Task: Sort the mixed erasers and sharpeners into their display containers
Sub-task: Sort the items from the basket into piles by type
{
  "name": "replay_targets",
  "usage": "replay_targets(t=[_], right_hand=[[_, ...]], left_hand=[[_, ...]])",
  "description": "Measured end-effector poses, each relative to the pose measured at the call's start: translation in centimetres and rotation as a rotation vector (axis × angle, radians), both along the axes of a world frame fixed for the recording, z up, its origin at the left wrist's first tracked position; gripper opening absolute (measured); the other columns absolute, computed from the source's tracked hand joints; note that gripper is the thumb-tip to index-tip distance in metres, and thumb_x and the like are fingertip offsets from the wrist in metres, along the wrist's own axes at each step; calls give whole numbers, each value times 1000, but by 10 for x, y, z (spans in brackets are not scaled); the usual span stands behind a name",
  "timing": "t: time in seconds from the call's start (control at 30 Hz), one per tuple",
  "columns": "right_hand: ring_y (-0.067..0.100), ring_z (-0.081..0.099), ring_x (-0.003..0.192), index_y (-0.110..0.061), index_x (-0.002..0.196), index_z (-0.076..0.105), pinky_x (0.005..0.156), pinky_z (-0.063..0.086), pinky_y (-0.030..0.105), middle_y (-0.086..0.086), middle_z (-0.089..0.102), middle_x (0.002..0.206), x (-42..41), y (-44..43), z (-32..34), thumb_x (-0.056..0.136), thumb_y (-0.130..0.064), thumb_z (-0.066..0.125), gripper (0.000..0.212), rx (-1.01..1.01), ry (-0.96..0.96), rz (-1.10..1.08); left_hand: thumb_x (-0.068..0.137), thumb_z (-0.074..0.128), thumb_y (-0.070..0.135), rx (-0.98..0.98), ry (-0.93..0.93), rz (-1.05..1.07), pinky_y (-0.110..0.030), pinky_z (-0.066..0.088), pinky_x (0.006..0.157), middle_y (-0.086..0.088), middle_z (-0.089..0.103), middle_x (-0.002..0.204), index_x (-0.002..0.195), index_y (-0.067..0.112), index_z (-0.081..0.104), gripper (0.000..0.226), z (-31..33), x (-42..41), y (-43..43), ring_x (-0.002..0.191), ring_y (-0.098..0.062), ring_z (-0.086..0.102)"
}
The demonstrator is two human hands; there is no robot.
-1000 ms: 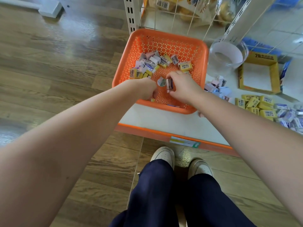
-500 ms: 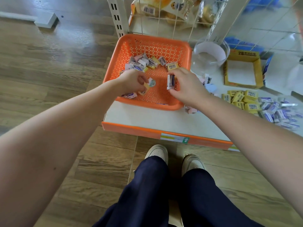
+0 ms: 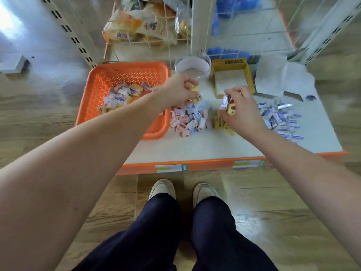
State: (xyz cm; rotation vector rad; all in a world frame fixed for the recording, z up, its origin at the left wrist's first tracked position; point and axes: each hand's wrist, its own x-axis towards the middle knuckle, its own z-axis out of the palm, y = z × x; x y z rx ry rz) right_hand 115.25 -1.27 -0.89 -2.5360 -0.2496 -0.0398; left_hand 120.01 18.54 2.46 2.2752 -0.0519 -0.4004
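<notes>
While both arms reach out over the low shelf (image 3: pixel 195 145), the left hand (image 3: pixel 178 90) hovers between the orange basket (image 3: pixel 93 89) and the clear tub (image 3: pixel 192 65). Its fingers are curled round a labelled yellow piece (image 3: pixel 197 95); blur hides whether it holds more than that one. The right hand (image 3: pixel 242 110) is further right, just near of the yellow box (image 3: pixel 228 62). Its thumb and fingers pinch a purple-and-white eraser (image 3: pixel 225 100), with a yellow block (image 3: pixel 231 110) gripped just below it.

A mixed heap (image 3: pixel 122 94) of pink, purple and yellow pieces lies in the middle of the basket, which sits at the left end of the shelf. Three sorted piles lie on the shelf to its right. A pink and purple pile (image 3: pixel 189 119) is just beside the basket, under the left hand. A yellow pile (image 3: pixel 219 122) is largely hidden by the right hand. A purple-and-white pile (image 3: pixel 279 118) spreads out further right.

The tub and the yellow box stand side by side at the far edge, both upright and open at the top. Crumpled white paper (image 3: pixel 273 79) lies to the right of the box. Near the shelf's orange front edge, two pale shoes (image 3: pixel 162 189) stand on the wooden floor (image 3: pixel 273 212) below dark trousers (image 3: pixel 156 231).
</notes>
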Motion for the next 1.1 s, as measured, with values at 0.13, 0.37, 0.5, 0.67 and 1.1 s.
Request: replay_targets(t=[0.13, 0.37, 0.5, 0.67, 1.1], right_hand=[[20, 51, 108, -9, 127, 53, 90, 40, 24, 9, 43, 125, -13, -62, -12, 82, -19, 66, 49, 16, 14, -181], [30, 54, 100, -4, 130, 49, 89, 43, 33, 13, 37, 125, -34, -131, -40, 83, -17, 63, 50, -42, 131, -454], [31, 58, 90, -7, 127, 50, 85, 47, 36, 9, 35, 130, -29, -142, -45, 83, -31, 64, 52, -77, 177, -540], [30, 53, 105, -10, 120, 53, 89, 45, 44, 7, 39, 126, -16, -139, -51, 79, -50, 65, 58, -158, 200, -636], [36, 45, 111, -9, 122, 57, 91, 39, 47, 14, 48, 125, -11, -35, -23, 84, -23, 63, 41, -223, -53, -239]], left_hand=[[80, 74, 22, 113, 106, -206, -7, 44, 52, 9, 60, 76, 101, 13, 66, 24, -13, 5, -51, 62, -1, 54], [84, 71, 17, -11, 205, -56, -10, 42, 39, -2, 60, 68, 80, 17, 52, 19, -50, 9, -123, 36, 0, 54], [85, 67, 15, -55, 174, 40, -33, 57, 61, -2, 62, 65, 86, 14, 56, 11, -76, 4, -128, 55, -15, 62], [85, 65, 14, -16, 134, 40, -42, 59, 70, -5, 66, 83, 78, 22, 53, 16, -79, -2, -115, 70, -18, 69], [85, 57, 8, 52, -218, 99, -2, 33, 62, 5, 62, 94, 101, 14, 64, 18, -31, 3, -31, 76, -7, 54]])
